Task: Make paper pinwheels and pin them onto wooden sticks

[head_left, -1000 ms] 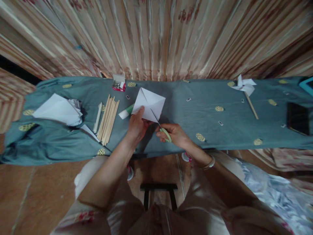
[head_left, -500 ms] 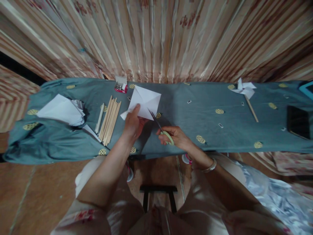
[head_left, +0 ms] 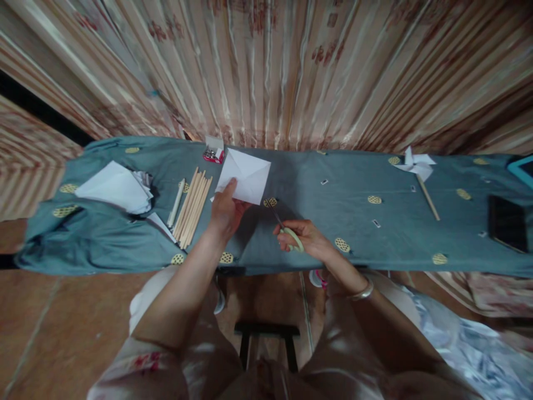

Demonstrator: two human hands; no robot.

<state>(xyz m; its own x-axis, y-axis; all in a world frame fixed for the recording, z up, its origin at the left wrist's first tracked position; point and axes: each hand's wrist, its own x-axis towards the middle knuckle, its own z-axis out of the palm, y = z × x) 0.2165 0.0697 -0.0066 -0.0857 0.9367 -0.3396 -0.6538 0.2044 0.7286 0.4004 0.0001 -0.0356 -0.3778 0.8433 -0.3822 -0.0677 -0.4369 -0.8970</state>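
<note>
One white paper square, above the cloth near its far edge, pinched in our left fingers; scissors, gripped in our right hand, blades apart from paper, open cloth rightward

Beyond the right grip, a striped, pleated curtain spans the view (dark red motifs dotted over it). Under the grip lies a teal cloth printed with yellow pineapples. Well off to its right are a dark, flat rectangular object and, farther out, a blue-edged one, cut off by the frame. Below the grip, a black stool-like frame stands over a brown floor.
</note>
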